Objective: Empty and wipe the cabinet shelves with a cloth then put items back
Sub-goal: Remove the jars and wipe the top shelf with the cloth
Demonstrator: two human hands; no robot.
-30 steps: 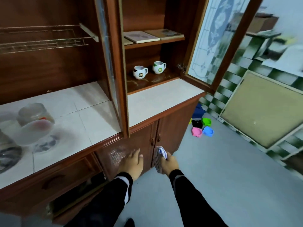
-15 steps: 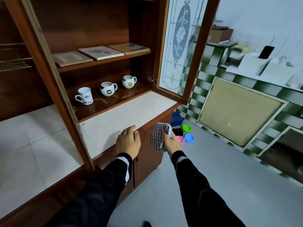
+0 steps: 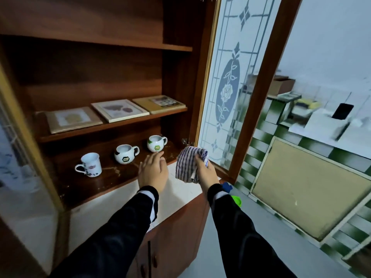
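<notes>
The wooden cabinet stands open in front of me. Its bottom shelf (image 3: 84, 183) holds three mugs: a tall flowered mug (image 3: 90, 165) at the left, a round black-patched mug (image 3: 125, 153) in the middle, a round green-labelled mug (image 3: 156, 143) at the right. Three flat framed pictures (image 3: 120, 109) lie on the shelf above. My left hand (image 3: 153, 171) hovers open over the shelf's front edge, just below the two round mugs, touching nothing. My right hand (image 3: 204, 171) grips a bunched checked cloth (image 3: 189, 163) beside it.
The glass door (image 3: 226, 81) with a rose pattern stands open at the right, close to my right hand. A white tiled counter (image 3: 180, 191) runs in front of the shelf, with lower doors (image 3: 168, 243) beneath. Coloured plastic items (image 3: 235, 199) lie on the floor.
Both hands rose from the counter's edge toward the bottom shelf. The left hand left the counter and now hovers near the mugs. The view tilted up and moved closer to the cabinet.
</notes>
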